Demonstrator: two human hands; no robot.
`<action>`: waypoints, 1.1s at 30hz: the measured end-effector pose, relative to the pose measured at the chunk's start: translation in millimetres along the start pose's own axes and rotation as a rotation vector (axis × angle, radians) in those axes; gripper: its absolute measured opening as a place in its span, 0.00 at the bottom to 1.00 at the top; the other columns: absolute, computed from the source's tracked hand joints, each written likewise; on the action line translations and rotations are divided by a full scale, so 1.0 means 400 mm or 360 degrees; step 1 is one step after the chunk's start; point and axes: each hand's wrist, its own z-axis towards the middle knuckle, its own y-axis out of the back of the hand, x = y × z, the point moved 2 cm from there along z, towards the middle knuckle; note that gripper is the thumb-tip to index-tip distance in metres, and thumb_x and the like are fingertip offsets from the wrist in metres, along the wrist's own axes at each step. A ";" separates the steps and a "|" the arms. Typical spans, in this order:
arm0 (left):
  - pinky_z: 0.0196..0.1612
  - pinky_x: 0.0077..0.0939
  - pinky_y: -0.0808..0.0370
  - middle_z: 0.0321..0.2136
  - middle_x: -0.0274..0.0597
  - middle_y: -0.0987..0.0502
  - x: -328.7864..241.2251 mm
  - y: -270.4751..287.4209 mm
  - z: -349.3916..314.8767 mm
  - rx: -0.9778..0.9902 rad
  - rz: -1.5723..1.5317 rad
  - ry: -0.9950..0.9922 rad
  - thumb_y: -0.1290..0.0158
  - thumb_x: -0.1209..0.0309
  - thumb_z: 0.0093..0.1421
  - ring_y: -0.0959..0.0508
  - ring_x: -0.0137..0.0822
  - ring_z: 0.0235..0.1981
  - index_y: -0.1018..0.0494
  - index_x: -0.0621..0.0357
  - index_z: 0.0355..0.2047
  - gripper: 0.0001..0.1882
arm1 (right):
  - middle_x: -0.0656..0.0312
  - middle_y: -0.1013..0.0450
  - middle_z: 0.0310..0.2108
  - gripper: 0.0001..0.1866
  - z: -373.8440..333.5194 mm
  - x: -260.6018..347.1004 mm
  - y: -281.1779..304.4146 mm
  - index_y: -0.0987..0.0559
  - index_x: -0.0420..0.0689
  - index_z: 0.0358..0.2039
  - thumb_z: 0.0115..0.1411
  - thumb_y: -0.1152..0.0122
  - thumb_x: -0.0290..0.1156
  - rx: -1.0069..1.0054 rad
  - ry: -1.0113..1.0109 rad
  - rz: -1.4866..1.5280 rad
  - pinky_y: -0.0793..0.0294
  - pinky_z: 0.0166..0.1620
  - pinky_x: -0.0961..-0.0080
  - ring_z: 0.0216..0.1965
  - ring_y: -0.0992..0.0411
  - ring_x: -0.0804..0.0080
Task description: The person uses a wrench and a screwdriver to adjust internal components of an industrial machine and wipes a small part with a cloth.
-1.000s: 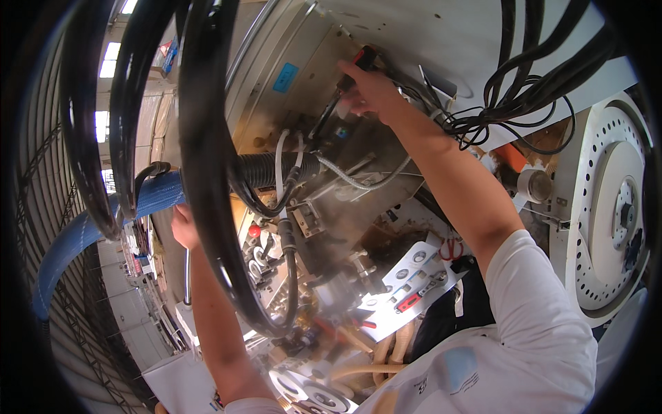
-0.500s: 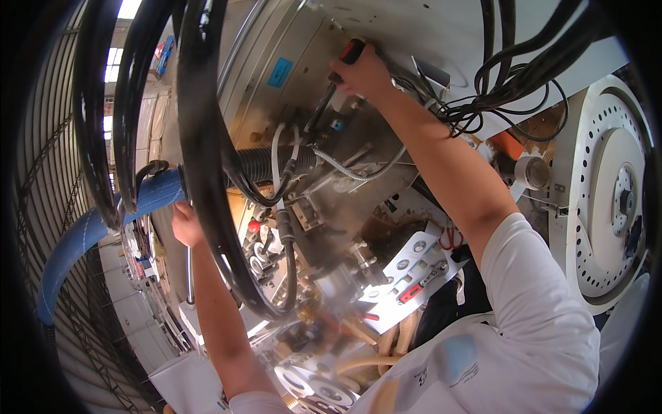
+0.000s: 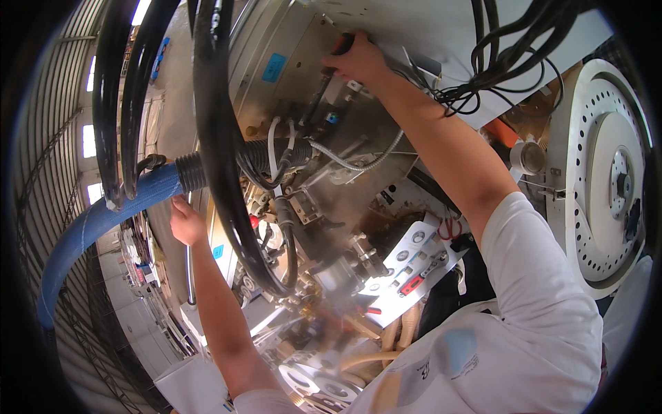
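High up in the view, my right hand (image 3: pixel 360 61) is closed round the black-and-red handle (image 3: pixel 343 44) of a hand tool. Its kind is hard to tell, since my fingers cover most of it. A dark rod (image 3: pixel 316 99) slants down from just below this hand, along the machine's metal panel (image 3: pixel 303 58). To the left, my left hand (image 3: pixel 187 222) is closed on an upright metal bar (image 3: pixel 190 276), which shows above and below the fist. Just above that hand runs a thick blue hose (image 3: pixel 131 194), joined to a black ribbed hose (image 3: pixel 191 171).
Thick black hoses (image 3: pixel 217 131) hang in front of the machine. Black cables (image 3: pixel 493 69) loop at the upper right. A white board (image 3: pixel 389 303) bears a red-handled tool (image 3: pixel 412 284), with red scissors (image 3: pixel 450 228) beside it. At right stands a large perforated disc (image 3: pixel 610 179).
The view has shifted slightly. My right hand has turned a little, and less of the black-and-red handle shows. My left hand keeps its place on the bar.
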 end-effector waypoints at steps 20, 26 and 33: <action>0.40 0.53 0.25 0.34 0.46 0.16 0.025 -0.016 -0.003 -0.0028 0.0005 0.0089 0.69 0.49 0.72 0.19 0.58 0.38 0.19 0.47 0.39 0.28 | 0.43 0.22 0.47 0.51 -0.001 0.036 0.012 0.40 0.31 0.61 0.51 0.32 0.59 -0.0017 0.0189 -0.0441 0.23 0.53 0.59 0.50 0.23 0.49; 0.38 0.51 0.25 0.33 0.44 0.17 0.014 -0.020 0.007 0.0046 0.0104 0.0007 0.70 0.49 0.73 0.19 0.56 0.37 0.20 0.45 0.39 0.28 | 0.43 0.22 0.46 0.50 0.025 0.046 0.027 0.38 0.30 0.60 0.51 0.32 0.58 0.0032 0.0168 -0.0414 0.23 0.52 0.58 0.49 0.23 0.48; 0.37 0.51 0.25 0.31 0.43 0.16 0.005 -0.003 -0.003 0.0015 0.0052 0.0026 0.69 0.50 0.72 0.18 0.56 0.35 0.20 0.45 0.39 0.27 | 0.44 0.21 0.43 0.49 0.006 0.031 -0.015 0.38 0.30 0.59 0.51 0.32 0.57 -0.0130 0.0285 -0.0484 0.23 0.51 0.58 0.48 0.22 0.48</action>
